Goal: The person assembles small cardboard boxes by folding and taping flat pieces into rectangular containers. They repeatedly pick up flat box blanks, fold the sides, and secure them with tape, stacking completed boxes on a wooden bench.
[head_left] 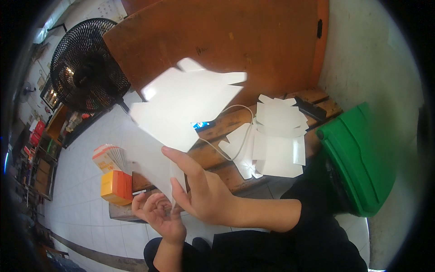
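Note:
A white die-cut cardboard box blank [186, 106] is raised in front of me, partly unfolded, its flaps pointing away. My right hand [206, 192] grips its near right edge, index finger stretched along the panel. At the lower corner my left hand [161, 215] has its fingers curled around the cardboard's edge. More white box blanks [278, 145] lie on the slatted wooden bench [229, 174] to the right. On the left stand a yellow-and-orange box [116, 187] and, behind it, a fanned stack of flat printed cartons [111, 156].
A lit phone screen [201, 124] and a white cable [240, 156] lie on the bench behind the cardboard. A green lidded bin [360, 158] stands at the right beside the wall. A black fan [88, 68] is far left; a brown wooden panel [226, 36] backs the bench.

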Motion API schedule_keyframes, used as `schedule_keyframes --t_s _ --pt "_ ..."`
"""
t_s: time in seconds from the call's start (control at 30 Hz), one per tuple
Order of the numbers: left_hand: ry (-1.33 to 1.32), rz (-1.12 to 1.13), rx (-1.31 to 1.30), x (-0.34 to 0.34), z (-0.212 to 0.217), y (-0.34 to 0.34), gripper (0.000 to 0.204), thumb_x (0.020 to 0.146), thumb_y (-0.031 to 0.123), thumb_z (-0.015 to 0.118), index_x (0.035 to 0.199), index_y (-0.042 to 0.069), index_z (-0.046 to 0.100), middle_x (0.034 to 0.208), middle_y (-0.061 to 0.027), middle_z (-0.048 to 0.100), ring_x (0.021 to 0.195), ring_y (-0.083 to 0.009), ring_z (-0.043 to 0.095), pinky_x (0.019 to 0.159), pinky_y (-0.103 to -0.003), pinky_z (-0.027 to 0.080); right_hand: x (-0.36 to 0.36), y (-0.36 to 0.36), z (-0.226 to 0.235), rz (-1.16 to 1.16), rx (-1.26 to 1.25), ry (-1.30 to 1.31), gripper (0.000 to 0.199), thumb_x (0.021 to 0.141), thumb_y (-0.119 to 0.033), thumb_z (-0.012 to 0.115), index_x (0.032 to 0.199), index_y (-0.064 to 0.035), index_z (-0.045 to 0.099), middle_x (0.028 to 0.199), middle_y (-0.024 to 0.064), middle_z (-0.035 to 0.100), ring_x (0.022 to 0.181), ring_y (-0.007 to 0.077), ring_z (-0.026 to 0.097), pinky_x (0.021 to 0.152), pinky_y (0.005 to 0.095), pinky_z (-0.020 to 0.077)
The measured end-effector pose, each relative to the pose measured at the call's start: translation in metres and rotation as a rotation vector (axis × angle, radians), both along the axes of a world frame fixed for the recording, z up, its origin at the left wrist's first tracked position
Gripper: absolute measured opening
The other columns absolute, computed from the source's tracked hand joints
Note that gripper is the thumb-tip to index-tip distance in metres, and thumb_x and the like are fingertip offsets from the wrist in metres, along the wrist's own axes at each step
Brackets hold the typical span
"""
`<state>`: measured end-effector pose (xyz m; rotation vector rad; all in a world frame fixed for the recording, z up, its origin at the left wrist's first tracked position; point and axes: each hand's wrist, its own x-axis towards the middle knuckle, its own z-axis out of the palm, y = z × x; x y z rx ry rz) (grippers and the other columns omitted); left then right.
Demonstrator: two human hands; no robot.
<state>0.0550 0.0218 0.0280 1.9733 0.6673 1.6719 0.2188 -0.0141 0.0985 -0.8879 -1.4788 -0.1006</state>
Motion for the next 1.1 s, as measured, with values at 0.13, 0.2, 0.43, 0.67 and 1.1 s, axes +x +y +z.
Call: schedule_keyframes --t_s 0.13,0.2,0.43,0.67,1.1 --pt "-0.055 -0.321 -0.293 -0.007 0.004 0.004 0.046 0.094 0.008 0.072 0.132 0.005 0.047 0.143 -0.0117 0.038 0.119 -0.0208 0.057 0.097 -0.033 0.053 0.004 -0.001 -0.005 0.056 -0.122 -0.08 0.073 0.099 -0.006 0.067 0.159 -0.0059 0.026 0.119 0.0252 0.063 0.08 0.0292 0.072 0.069 0.0294 0.0595" --pt "-0.214 -0.422 -0.577 -0.004 0.004 0.002 0.044 0.097 0.012 0.071 0.133 0.005 0.047 0.142 -0.0112 0.042 0.124 -0.0219 0.056 0.103 -0.035 0.05 0.002 -0.003 -0.007 0.065 -0.156 -0.11 0.075 0.099 -0.009 0.068 0.161 -0.01 0.025 0.106 0.0226 0.065 0.077 0.0271 0.071 0.066 0.0274 0.0594" --pt "-0.129 -0.363 -0.47 0.012 -0.001 -0.017 0.038 0.104 0.021 0.066 0.133 0.005 0.047 0.137 -0.0089 0.051 0.129 -0.021 0.054 0.106 -0.036 0.047 -0.004 -0.011 -0.003 -0.005 -0.199 -0.114 0.078 0.099 -0.013 0.068 0.163 -0.0145 0.024 0.093 0.0176 0.062 0.072 0.0227 0.068 0.053 0.0264 0.0553" --pt "-0.402 -0.401 -0.859 0.002 0.01 -0.01 0.029 0.105 0.021 0.065 0.128 0.007 0.054 0.121 -0.0052 0.06 0.111 -0.0176 0.061 0.094 -0.033 0.052 -0.002 -0.012 0.003 -0.054 -0.058 -0.348 0.079 0.094 -0.009 0.072 0.162 -0.0127 0.03 0.092 0.0133 0.063 0.072 0.0216 0.067 0.054 0.0251 0.0542" --pt "-0.514 -0.462 -0.763 -0.019 0.002 0.009 0.029 0.104 0.011 0.065 0.131 0.002 0.062 0.131 -0.0115 0.067 0.119 -0.0233 0.066 0.104 -0.038 0.053 -0.004 -0.011 -0.011 0.071 -0.117 -0.288 0.02 0.086 -0.008 0.078 0.101 0.0006 0.067 0.106 0.0173 0.069 0.101 0.0305 0.068 0.079 0.0342 0.0592"
